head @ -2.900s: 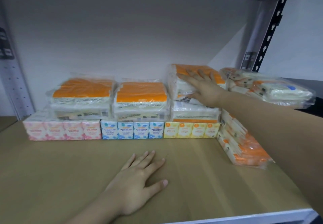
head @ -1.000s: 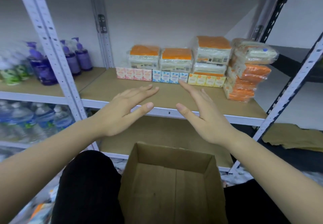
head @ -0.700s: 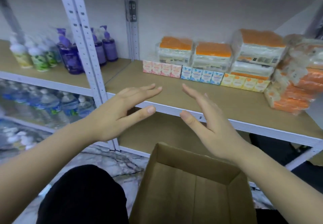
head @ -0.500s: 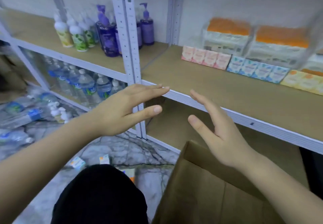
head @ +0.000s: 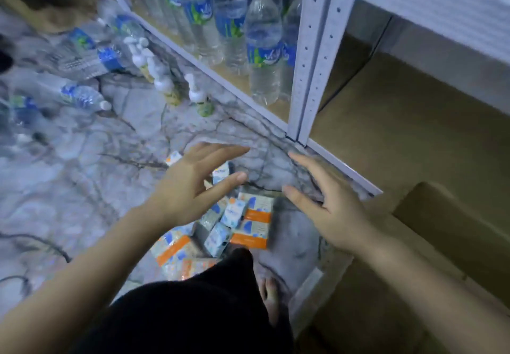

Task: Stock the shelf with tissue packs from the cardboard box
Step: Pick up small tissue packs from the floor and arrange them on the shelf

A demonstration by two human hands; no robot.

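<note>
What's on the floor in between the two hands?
In the head view, the gap between the left hand and right hand shows bare marble floor higher up and a loose pile of tissue packs lower down.

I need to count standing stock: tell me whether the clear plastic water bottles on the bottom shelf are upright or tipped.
Upright. The clear plastic water bottles on the bottom shelf stand caps-up; others lie tipped on the floor.

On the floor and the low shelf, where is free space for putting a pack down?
Free: the bottom shelf board right of the white post, and the marble floor between both hands. Crowded: tissue packs piled below the left hand, loose bottles at far left, standing water bottles behind the post.
</note>
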